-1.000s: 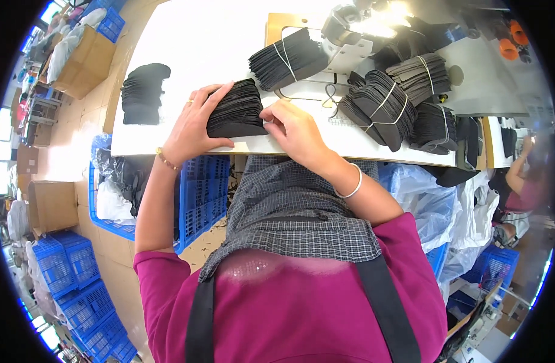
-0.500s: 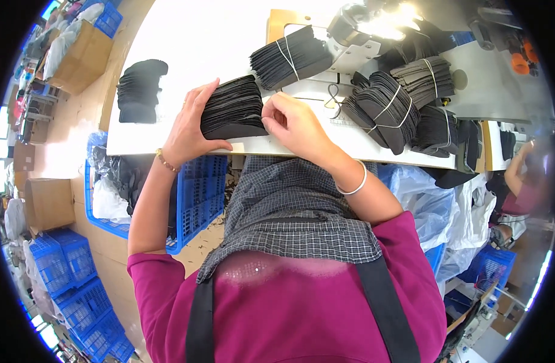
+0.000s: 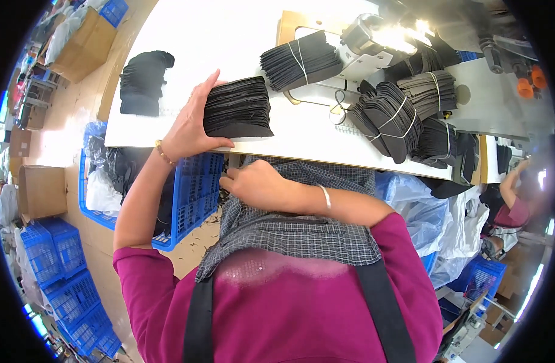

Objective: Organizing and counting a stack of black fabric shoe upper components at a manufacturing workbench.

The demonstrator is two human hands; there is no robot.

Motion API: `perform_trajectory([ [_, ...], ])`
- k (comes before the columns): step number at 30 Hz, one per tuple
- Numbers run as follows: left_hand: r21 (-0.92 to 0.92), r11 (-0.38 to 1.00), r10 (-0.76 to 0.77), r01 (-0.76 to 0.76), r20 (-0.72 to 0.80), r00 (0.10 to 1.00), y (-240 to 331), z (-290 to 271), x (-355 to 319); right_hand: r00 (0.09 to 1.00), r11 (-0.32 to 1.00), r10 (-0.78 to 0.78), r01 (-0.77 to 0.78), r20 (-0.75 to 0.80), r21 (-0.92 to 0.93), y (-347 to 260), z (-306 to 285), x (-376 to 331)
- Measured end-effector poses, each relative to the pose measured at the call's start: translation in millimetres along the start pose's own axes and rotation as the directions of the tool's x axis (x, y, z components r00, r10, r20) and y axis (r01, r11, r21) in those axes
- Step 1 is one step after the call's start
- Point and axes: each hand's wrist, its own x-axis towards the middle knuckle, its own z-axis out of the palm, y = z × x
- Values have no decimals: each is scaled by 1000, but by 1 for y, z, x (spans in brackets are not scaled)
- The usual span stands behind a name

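Note:
A loose stack of black cut pieces [image 3: 238, 109] stands near the front edge of the white table [image 3: 186, 36]. Around its left end, my left hand [image 3: 192, 124] grips it, thumb along the front and fingers up the far side. My right hand [image 3: 256, 184] is over my checked apron [image 3: 289, 233], just below the table edge, its fingers curled closed. Whether anything is in them is hidden. Farther left lies another pile of black pieces [image 3: 144, 85]. Behind the gripped stack sits a bundle of black pieces [image 3: 301, 60] tied with a white band.
More banded bundles [image 3: 389, 118] crowd the table's right side, beside small black-handled scissors [image 3: 338, 106]. A lit machine head [image 3: 368, 36] stands behind them. Under the table at left is a blue crate [image 3: 192, 187] with plastic bags. Another person's arm [image 3: 512, 184] shows at far right.
My right hand has left the right end of the stack and come down toward me, below the table edge. My left hand stays on the stack.

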Motion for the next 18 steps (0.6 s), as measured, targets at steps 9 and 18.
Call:
perform_trajectory([
  [9,-51,999,-12,13,12,1000,-4,-4,-1,809,991,134,-105,-572,83,21,-67,-2],
  [18,-57,996,-62,63,21,998,-3,-6,-1,849,985,-29,-67,-527,-161,70,-86,15],
])
